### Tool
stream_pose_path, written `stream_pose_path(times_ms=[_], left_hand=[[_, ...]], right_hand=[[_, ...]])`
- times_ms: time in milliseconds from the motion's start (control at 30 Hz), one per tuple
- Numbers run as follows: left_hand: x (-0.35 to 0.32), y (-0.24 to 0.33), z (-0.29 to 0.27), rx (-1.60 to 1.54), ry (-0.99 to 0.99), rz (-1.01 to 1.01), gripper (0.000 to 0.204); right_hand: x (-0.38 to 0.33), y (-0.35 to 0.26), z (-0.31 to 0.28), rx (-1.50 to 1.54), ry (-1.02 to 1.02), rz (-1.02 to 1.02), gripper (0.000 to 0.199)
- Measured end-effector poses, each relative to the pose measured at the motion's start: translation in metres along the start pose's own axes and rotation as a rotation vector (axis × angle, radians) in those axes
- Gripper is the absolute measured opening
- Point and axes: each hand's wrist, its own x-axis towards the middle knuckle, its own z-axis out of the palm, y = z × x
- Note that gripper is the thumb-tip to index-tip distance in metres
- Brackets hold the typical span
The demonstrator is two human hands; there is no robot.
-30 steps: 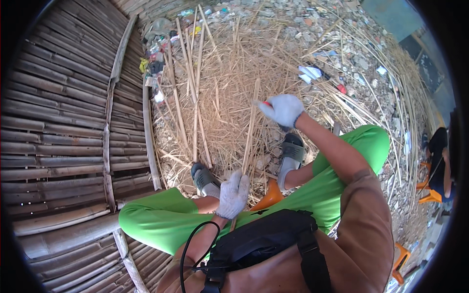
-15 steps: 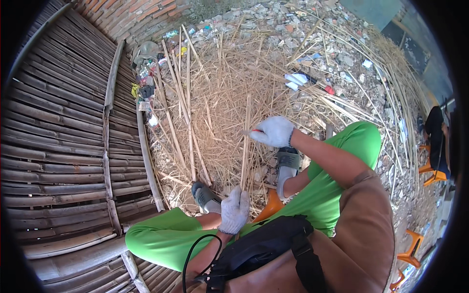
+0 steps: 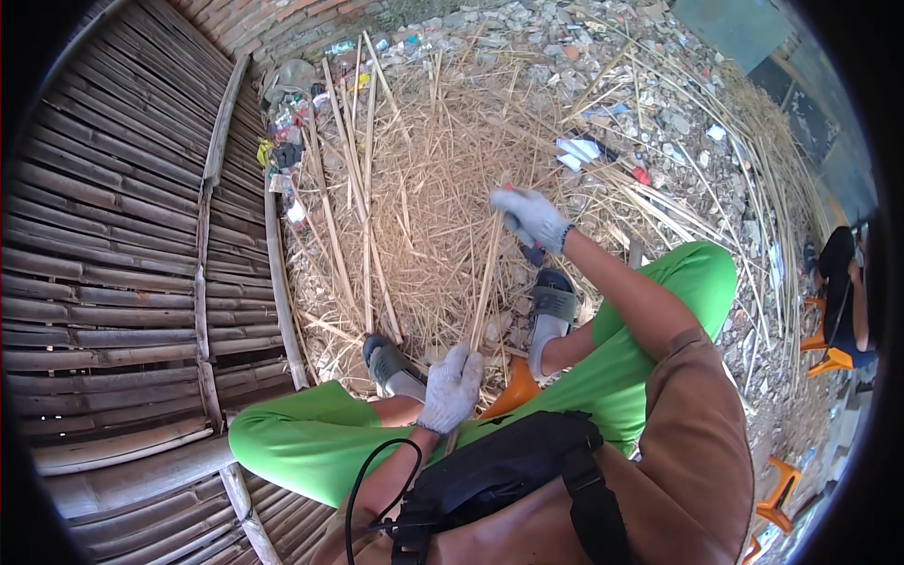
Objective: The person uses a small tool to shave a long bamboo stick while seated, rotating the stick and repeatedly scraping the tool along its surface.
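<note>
My left hand point(image 3: 452, 388), in a white knitted glove, is closed round the near end of a long pale bamboo strip point(image 3: 487, 273) by my lap. The strip points away from me, between my feet and over the shavings. Near its far end is my gloved right hand point(image 3: 532, 218), its fingers curled round a small knife point(image 3: 509, 187). Only a red bit of the knife shows above the fingers; its blade is hidden or blurred. Beneath both hands lies a broad heap of straw-coloured bamboo shavings point(image 3: 433, 188).
A bamboo slat wall point(image 3: 113, 282) stands along the left, a brick wall point(image 3: 273, 28) at the far end. Loose strips point(image 3: 363, 188) lie left of the heap. Rubble point(image 3: 659, 122) and long strips spread to the right. Another person point(image 3: 843, 292) sits at the far right by orange stools point(image 3: 780, 494).
My right hand has moved up and slightly right, turning so the knife's red part now points upward. The strip's far end leans a little further right. My left hand keeps its grip.
</note>
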Motion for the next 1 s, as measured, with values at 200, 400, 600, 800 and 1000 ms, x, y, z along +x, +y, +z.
stream_pose_path(times_ms=[200,400,600,800,1000], left_hand=[[0.008,0.025,-0.014,-0.460,-0.295,-0.367,0.034],[0.006,0.040,-0.009,-0.417,-0.409,-0.305,0.042],[0.003,0.023,-0.010,-0.613,-0.395,-0.281,0.044],[0.009,0.009,-0.015,-0.951,-0.321,-0.364,0.045],[0.015,0.014,-0.018,-0.909,-0.201,-0.461,0.048]], right_hand=[[0.006,-0.012,-0.023,0.015,0.083,-0.154,0.045],[0.032,-0.025,-0.096,-0.013,0.400,-0.123,0.047],[0.019,-0.016,-0.060,0.082,0.263,-0.170,0.054],[-0.012,-0.001,-0.007,0.015,0.017,-0.064,0.050],[-0.012,-0.006,0.005,-0.117,0.057,-0.097,0.042]])
